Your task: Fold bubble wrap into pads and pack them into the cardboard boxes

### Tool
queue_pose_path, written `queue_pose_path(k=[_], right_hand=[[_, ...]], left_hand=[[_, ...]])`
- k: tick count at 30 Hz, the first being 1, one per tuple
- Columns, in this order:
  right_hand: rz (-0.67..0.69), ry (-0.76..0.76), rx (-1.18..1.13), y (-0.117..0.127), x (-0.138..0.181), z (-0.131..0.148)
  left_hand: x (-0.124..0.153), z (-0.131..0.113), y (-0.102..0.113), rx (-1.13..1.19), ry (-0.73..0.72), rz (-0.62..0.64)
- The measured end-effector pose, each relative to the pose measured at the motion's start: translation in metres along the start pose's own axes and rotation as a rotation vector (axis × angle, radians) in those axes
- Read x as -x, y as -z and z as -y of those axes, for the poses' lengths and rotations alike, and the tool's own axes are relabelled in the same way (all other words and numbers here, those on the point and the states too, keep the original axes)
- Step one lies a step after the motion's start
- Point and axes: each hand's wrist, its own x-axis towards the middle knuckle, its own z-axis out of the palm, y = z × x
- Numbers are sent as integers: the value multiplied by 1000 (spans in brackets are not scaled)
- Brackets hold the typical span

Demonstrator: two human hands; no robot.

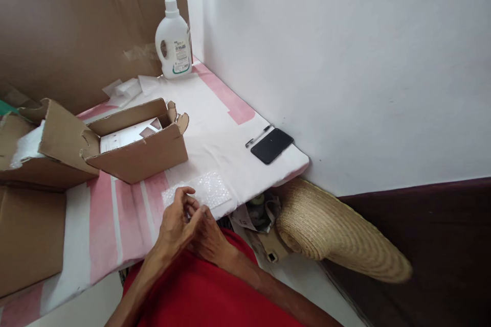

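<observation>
My left hand (177,220) and my right hand (210,237) meet at the table's front edge, just before my red clothing. The left fingers are curled and closed, with the index finger bent above the others. My right hand is closed against the left one, its fingertips partly hidden. Anything pinched between them is too small or too covered to make out. Right behind the hands, a flat piece of bubble wrap (213,190) lies on the white and pink cloth (105,225).
An open cardboard box (148,159) holds a white printed box (125,135). More cardboard boxes (30,240) stand left. Behind are a white jug (172,43) and plastic pieces (128,89). A black phone (272,145) and pen (259,136) lie right; a straw hat (326,219) sits below the edge.
</observation>
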Motion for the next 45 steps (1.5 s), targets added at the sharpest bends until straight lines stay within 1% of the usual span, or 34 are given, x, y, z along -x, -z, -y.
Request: queue_pose_path(k=[1,2,3,4,6,7,8,9,10,12,15,17,20,23,27,29,32,34,36,39,42,45], right_hand=[[-7,-21,-11,-2,1,0],[-12,-30,-14,-3,1,0],[-17,-28,-14,-3,3,0],[-22,-18,-15,-2,4,0],[-23,-12,-21,1,7,0],[-13,-21,-24,4,7,0],[6,-35,-26,7,7,0],[31,-45,-25,9,6,1],[59,-50,-22,12,5,2],[102,-50,-15,16,2,3],[132,-49,0,20,-3,4],[147,-41,8,22,-4,5],[172,-14,31,31,-3,5],[164,22,37,47,3,5],[86,96,-55,75,12,9],[13,109,-73,82,10,11],[-90,40,32,76,5,9],[-94,-34,123,65,3,3],[-71,-68,183,56,4,-3],[-80,-48,240,49,8,-10],[-103,-23,266,48,7,-15],[-90,-19,248,48,3,-19]], left_hand=[[1,2,0,-9,-28,42],[3,4,3,-3,-50,43],[7,8,9,8,-60,-5],[11,13,17,16,-57,-104],[20,27,35,-4,-21,-374],[23,35,43,-40,-2,-482],[26,44,48,-89,8,-540],[29,54,51,-146,-1,-545],[31,62,50,-206,-33,-512],[34,75,43,-320,-155,-408],[35,86,27,-445,-337,-314],[35,89,22,-503,-398,-275],[35,93,22,-572,-436,-234],[36,95,25,-633,-438,-208],[37,93,23,-680,-451,-203],[38,92,21,-691,-464,-204],[40,91,21,-702,-481,-189],[41,91,25,-712,-478,-192],[41,93,30,-731,-466,-216],[37,96,37,-762,-506,-230],[34,99,41,-781,-559,-221],[34,99,41,-803,-556,-222]])
